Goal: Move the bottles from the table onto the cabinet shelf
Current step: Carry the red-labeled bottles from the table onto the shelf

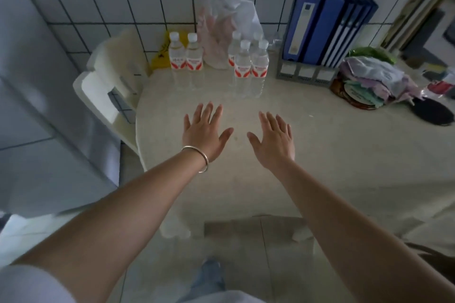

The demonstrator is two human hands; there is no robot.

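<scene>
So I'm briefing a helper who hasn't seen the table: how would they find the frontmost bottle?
Start at the blue binders by the tiled wall. Left of their grey rack stands a cluster of bottles. The frontmost bottle is the one nearest the table's middle, ahead of its neighbours.

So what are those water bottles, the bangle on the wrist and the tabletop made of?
The bottles look like clear thin plastic with white caps and printed red-and-white labels; the table shows through them. The bangle on the left hand looks like polished silvery metal, with a bright sheen. The table seems a pale smooth plastic or laminate, faintly glossy; blur leaves that open.
</scene>
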